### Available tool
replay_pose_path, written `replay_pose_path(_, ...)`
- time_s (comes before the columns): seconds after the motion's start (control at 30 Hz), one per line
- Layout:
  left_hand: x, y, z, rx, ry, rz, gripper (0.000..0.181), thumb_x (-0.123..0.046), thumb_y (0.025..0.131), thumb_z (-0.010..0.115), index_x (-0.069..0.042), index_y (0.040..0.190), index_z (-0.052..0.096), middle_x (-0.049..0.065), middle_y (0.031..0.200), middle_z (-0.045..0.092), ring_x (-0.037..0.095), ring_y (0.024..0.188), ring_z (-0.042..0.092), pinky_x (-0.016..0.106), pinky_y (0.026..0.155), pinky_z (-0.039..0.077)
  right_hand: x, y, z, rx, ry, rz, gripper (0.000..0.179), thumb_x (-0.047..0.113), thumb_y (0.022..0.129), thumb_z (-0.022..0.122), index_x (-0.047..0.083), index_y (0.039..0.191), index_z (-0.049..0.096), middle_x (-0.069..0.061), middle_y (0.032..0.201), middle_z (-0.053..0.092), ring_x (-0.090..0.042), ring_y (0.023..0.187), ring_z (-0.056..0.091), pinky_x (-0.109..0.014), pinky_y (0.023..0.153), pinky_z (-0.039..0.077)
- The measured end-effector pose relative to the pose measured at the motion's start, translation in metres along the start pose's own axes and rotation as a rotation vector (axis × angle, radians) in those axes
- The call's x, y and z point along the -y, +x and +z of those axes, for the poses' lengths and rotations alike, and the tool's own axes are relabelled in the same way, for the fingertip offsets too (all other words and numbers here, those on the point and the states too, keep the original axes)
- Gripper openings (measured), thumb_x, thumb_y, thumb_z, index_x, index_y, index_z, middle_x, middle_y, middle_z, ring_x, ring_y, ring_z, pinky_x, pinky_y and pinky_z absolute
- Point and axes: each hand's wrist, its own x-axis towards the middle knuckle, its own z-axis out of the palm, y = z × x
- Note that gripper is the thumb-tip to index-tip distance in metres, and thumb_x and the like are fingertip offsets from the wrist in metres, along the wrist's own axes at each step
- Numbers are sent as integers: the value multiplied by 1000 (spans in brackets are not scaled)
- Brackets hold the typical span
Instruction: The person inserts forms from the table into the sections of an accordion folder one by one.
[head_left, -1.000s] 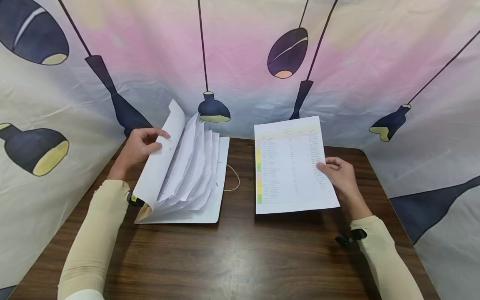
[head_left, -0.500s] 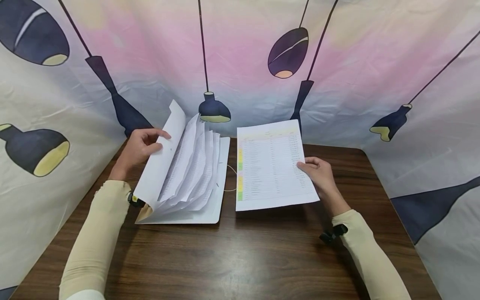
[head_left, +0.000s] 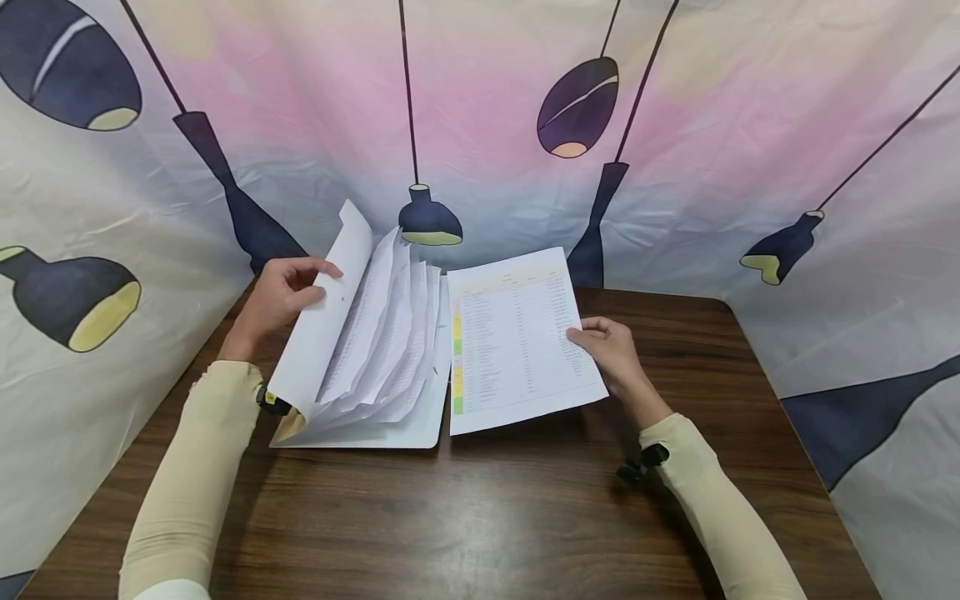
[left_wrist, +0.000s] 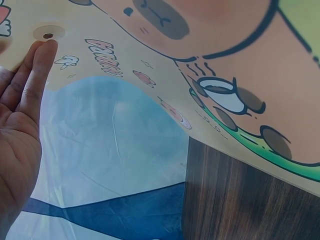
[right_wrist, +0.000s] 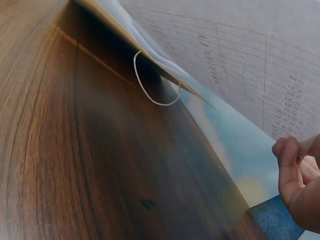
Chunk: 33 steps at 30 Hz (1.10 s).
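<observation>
My left hand [head_left: 273,300] holds up the white inner side of the cover of an expanding file folder [head_left: 318,342]. Fanned paper pockets or sheets [head_left: 382,333] stand inside it. In the left wrist view, the fingers lie against the cover's outside [left_wrist: 280,100], printed with a cartoon, beside a round button [left_wrist: 49,32]. On the other side, my right hand [head_left: 611,354] pinches the right edge of a printed sheet of paper [head_left: 517,342]. This sheet has a table and yellow and green blocks down its left margin. Its left edge meets the folder's right side.
The folder lies on a dark wooden table [head_left: 487,517]. Behind and beside the table hangs a cloth [head_left: 495,100] printed with lamps. An elastic loop [right_wrist: 159,104] sticks out from the folder's edge in the right wrist view.
My right hand has carried the sheet leftward to the folder, tilting it slightly; the sheet now covers the elastic loop in the head view. The left hand and folder have stayed put.
</observation>
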Motion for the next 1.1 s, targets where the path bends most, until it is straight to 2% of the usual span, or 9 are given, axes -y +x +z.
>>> replay_pose_path(0.13, 0, 0, 0, 4, -8, -5, 26, 13, 88, 56, 14, 110, 69, 23, 78, 63, 6, 60, 54, 18, 57, 46, -1, 3, 6, 11, -22, 10, 35, 15, 94, 72, -5, 121, 63, -20, 107, 74, -18, 73, 74, -33, 62, 59)
replay_pose_path(0.37, -1, 0, 0, 3, 2, -9, 26, 13, 87, 57, 14, 110, 70, 16, 74, 62, 6, 59, 52, 18, 57, 45, -1, 5, 15, 25, -34, 27, 34, 15, 93, 73, -4, 120, 65, -21, 108, 74, -18, 74, 74, -32, 63, 58)
replay_pose_path(0.53, -2, -1, 0, 3, -6, -14, 26, 13, 88, 56, 15, 110, 69, 17, 76, 64, 6, 60, 54, 18, 58, 46, 0, 8, 20, 29, -36, 26, 33, 15, 94, 73, -4, 119, 66, -21, 108, 74, -19, 75, 73, -32, 63, 58)
replay_pose_path(0.7, -2, 0, 0, 5, 8, -10, 26, 12, 87, 57, 13, 110, 70, 9, 67, 59, 6, 57, 49, 19, 55, 42, 3, 12, 24, 40, -35, 14, 33, 16, 94, 73, -4, 120, 65, -21, 107, 74, -19, 75, 73, -32, 63, 58)
replay_pose_path(0.9, -2, 0, 0, 6, 7, -19, 26, 12, 88, 57, 13, 110, 70, 15, 74, 64, 7, 58, 53, 20, 56, 44, 3, 17, 29, 31, -43, 1, 32, 15, 94, 73, -3, 118, 65, -21, 106, 74, -19, 73, 73, -32, 62, 58)
replay_pose_path(1.1, -2, 0, 0, 2, 20, -20, 26, 11, 88, 57, 12, 110, 70, 10, 68, 60, 8, 57, 49, 21, 55, 42, 0, 18, 35, 57, -39, 2, 31, 16, 94, 73, -3, 118, 66, -20, 104, 74, -20, 74, 73, -32, 62, 58)
